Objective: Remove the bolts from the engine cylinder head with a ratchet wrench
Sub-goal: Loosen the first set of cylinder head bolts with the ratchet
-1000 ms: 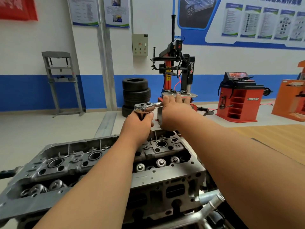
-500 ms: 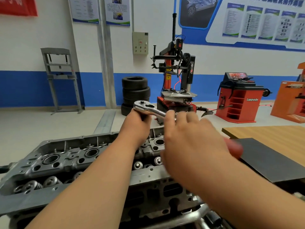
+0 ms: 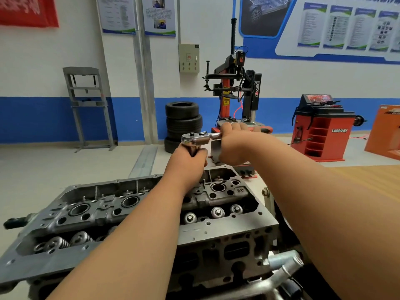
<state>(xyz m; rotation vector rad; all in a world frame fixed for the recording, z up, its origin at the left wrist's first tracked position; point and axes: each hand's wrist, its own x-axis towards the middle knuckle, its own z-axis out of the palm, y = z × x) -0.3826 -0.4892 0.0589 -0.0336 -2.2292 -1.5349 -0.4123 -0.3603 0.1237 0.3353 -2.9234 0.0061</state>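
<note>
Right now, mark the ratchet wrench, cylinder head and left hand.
ratchet wrench [image 3: 195, 138], head view, its chrome ratchet head.
cylinder head [image 3: 238, 228], head view, bare flat near-side rim.
left hand [image 3: 187, 159], head view, back of the hand.

- The cylinder head [image 3: 216, 232] is dull grey.
- The wrench [image 3: 195, 137] is shiny silver, with a red handle.
- The tyres [image 3: 183, 120] are black.
- The wall [image 3: 43, 72] is white, with a blue band below.
- The table [image 3: 368, 180] is light brown, wood-grained.

Auto repair training workshop: tyre changer [image 3: 234, 92], wheel balancer [image 3: 320, 128], stacked tyres [image 3: 183, 124], shop press [image 3: 88, 105], instructional wall posters [image 3: 346, 27], cylinder head [image 3: 134, 217].
</note>
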